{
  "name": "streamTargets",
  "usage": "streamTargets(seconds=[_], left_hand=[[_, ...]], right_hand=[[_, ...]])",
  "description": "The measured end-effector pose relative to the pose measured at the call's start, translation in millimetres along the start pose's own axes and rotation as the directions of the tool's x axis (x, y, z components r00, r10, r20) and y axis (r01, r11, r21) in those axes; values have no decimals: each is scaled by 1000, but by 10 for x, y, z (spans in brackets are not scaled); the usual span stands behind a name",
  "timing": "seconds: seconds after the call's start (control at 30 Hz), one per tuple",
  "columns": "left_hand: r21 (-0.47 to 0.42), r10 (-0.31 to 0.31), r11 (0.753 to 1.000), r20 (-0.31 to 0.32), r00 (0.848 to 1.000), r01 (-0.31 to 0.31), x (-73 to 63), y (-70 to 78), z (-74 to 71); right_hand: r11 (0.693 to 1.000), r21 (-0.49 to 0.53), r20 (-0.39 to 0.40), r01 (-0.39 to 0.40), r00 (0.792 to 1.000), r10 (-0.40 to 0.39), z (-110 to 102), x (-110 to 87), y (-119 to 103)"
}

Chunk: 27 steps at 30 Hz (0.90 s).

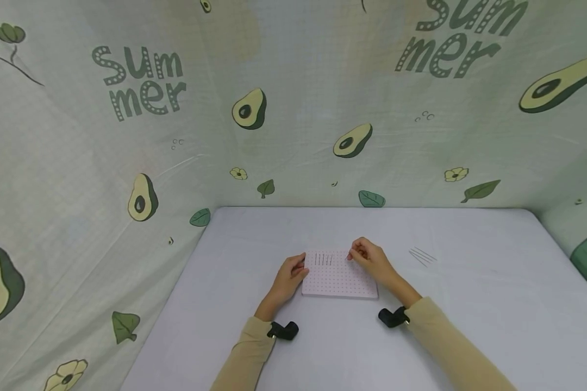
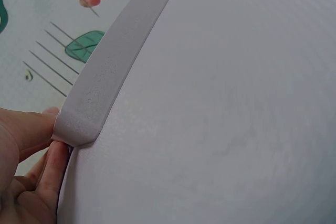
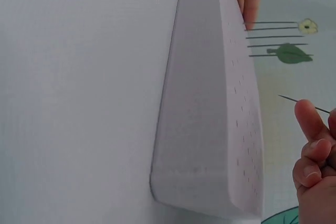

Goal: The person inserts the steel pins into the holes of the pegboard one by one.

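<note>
A pale pinkish board (image 1: 339,283) with rows of small holes lies flat on the table. My left hand (image 1: 287,278) grips its left end, thumb on top and a finger against the side, as the left wrist view shows. Several thin metal needles (image 3: 275,36) stand upright in a row in the board's far left part. Over the far right part of the board, my right hand (image 1: 370,259) pinches another needle (image 3: 287,98) between thumb and fingertip. The pointed tip of that needle is apart from the board's surface in the right wrist view.
Several loose needles (image 1: 423,256) lie on the white table (image 1: 479,304) to the right of the board. Behind and to the left hangs a cloth (image 1: 293,65) printed with avocados and leaves. A black wrist camera (image 1: 393,317) sits at each sleeve cuff.
</note>
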<state>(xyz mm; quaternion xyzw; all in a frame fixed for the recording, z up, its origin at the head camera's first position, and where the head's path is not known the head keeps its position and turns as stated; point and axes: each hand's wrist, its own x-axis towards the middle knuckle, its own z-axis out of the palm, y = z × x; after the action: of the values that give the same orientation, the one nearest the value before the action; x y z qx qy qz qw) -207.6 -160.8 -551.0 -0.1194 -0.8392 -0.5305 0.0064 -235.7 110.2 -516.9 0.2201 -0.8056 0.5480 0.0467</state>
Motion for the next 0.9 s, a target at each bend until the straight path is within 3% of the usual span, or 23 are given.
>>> streamTargets(seconds=[0.27, 0.6, 0.9], left_hand=[[-8, 4, 1000, 6, 1000, -4, -4, -3, 5], [-27, 36, 999, 3, 999, -36, -2, -8, -3], [-22, 13, 1000, 6, 1000, -13, 2, -23, -14]], right_hand=[[1000, 26, 53, -13, 999, 12, 118, 13, -35], [999, -3, 68, 48, 997, -48, 204, 50, 17], [999, -10, 80, 41, 996, -41, 239, 34, 6]])
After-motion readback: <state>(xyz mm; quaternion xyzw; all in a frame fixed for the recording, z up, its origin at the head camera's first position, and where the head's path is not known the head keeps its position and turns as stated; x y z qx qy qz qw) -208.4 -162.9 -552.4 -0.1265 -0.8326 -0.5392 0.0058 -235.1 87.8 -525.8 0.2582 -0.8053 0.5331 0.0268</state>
